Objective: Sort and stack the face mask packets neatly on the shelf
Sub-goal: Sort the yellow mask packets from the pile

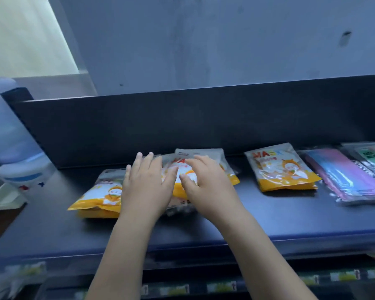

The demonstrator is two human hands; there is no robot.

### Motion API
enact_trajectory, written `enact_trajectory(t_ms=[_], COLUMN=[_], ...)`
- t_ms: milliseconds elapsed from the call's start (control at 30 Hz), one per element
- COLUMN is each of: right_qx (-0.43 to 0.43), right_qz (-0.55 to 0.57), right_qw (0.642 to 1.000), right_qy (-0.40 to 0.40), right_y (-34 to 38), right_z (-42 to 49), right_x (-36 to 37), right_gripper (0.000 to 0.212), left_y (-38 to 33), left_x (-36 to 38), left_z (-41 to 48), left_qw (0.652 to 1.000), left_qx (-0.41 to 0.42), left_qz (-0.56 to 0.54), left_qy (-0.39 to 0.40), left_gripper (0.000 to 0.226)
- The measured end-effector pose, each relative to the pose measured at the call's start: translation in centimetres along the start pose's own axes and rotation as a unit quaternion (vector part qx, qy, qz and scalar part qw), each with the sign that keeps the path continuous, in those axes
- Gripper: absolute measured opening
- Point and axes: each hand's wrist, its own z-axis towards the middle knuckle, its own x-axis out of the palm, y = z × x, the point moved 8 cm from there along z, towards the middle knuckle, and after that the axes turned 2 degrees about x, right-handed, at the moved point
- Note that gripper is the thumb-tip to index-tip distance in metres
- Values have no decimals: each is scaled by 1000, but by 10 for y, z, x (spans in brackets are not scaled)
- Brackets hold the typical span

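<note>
Yellow-and-white mask packets lie on a dark shelf. My left hand and my right hand rest flat, fingers spread, on a middle pile of yellow packets, with another packet peeking out behind. A yellow stack lies to the left, partly under my left hand. To the right sits a separate yellow stack. Further right are pink-and-blue packets and a green-labelled packet at the frame edge.
A dark back panel rises behind the shelf, with a grey wall above. A water dispenser bottle stands at the left end. Below the shelf's front edge runs a lower shelf with price labels.
</note>
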Motion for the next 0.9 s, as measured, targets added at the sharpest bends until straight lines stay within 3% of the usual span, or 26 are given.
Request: enact_trajectory(t_ms=[167,333,467,667,800,900], right_qx=[-7,4,69,164,211,251], right_qz=[23,51,34,60,119,75], right_qw=[1000,998,994,979,968,964], right_qy=[-13,31,79,104,67,46], right_y=[61,110,127,125,118,112], right_z=[15,19,13,6,12,17], right_x=[42,100,149,190,191,190], right_gripper=[28,40,37,56,48,47], left_y=[93,186,226,259,283,307], left_x=[-14,-4,2,11,6,3], left_z=[9,15,5,5,8,10], left_qw=[999,991,972,887,835,799], left_qx=[-50,-123,-177,-238,-270,-297], left_qz=[-8,2,-115,-391,-479,-524], left_qy=[8,52,105,64,21,-7], left_gripper=[67,71,55,69,74,69])
